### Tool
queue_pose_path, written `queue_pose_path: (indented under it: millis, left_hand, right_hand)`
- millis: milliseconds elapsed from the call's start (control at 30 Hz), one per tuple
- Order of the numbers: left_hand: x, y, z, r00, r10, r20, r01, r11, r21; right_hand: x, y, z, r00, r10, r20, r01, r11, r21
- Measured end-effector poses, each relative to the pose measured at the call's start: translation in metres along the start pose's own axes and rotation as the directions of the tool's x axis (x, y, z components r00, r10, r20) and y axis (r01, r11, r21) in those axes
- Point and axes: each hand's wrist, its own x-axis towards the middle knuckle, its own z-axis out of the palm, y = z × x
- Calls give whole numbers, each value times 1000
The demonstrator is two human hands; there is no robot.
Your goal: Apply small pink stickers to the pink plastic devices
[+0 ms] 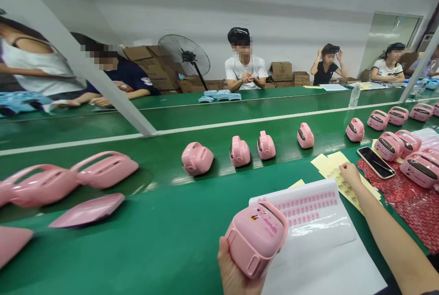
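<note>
In the lower middle of the head view, my left hand [236,270] grips a rounded pink plastic case with a carry handle [255,240]. A printed cartoon design and lettering mark its upper face. Beneath and behind the case lies a white sheet of small pink stickers [308,206]. My right hand [350,175] reaches in from the right, its fingers pinched together at a yellow sticker sheet [355,194] with rows of small pieces. Whatever sits between those fingertips is too small to make out.
Similar pink cases [240,151] stand along the green line [219,126], with several clustered at right beside a phone [376,162] on red bubble wrap [411,212]. Larger-looking pink parts [106,169] lie left. A slanted white post [85,52] crosses the view. Co-workers [245,68] sit opposite.
</note>
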Motion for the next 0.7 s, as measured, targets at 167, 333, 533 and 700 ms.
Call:
queue_pose_path:
  millis: [167,333,533,700]
  left_hand:
    - [-2,-6,0,999,-40,-15,40,999,-6]
    - [-1,-9,-6,996,-69,-48,66,996,-68]
    - [13,-19,-40,998,-38,40,41,997,-72]
    - [21,-18,-60,997,-55,62,52,997,55]
  right_hand:
    - [3,-2,5,999,49,6,-49,999,-19]
    - [5,-5,4,996,86,25,-86,996,-15]
    - [8,-10,9,997,73,-38,-72,997,41]
    - [5,-5,13,996,-31,-89,48,980,195]
